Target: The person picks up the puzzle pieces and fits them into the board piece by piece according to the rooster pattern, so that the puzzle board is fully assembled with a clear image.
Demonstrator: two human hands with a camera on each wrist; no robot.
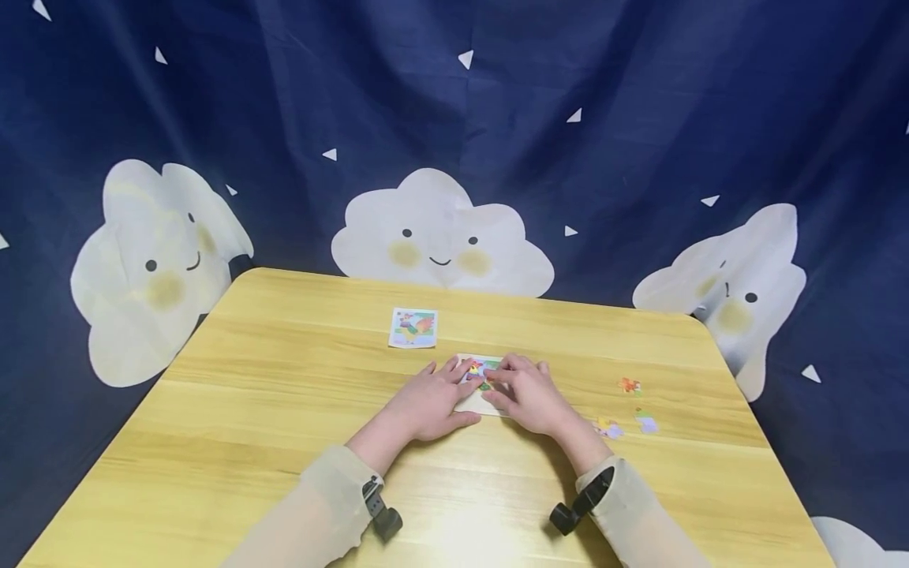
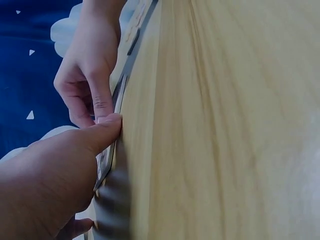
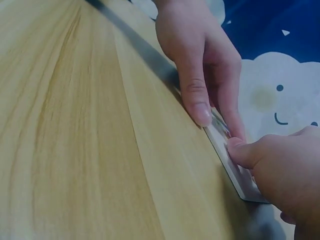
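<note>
A small white-bordered jigsaw board (image 1: pixel 470 404) with a colourful picture lies on the table between both hands. My left hand (image 1: pixel 432 401) rests on its left side with fingers extended over the picture, the thumb along the near edge. From the right, my right hand (image 1: pixel 531 394) bends its fingers and thumb down onto the picture, pinching a puzzle piece mostly hidden beneath the fingertips. In the right wrist view, the right thumb (image 3: pixel 242 152) is low over the board, close to the left hand (image 3: pixel 200 55). The left wrist view shows both hands meeting at the board's edge.
Behind the board lies a square picture card (image 1: pixel 413 328) with a similar design. Loose puzzle pieces are to the right: an orange one (image 1: pixel 629 385), a lilac and green one (image 1: pixel 646 422), and yellow and lilac ones (image 1: pixel 608 427) near the right wrist. A dark blue curtain (image 1: pixel 398 95) hangs behind the table.
</note>
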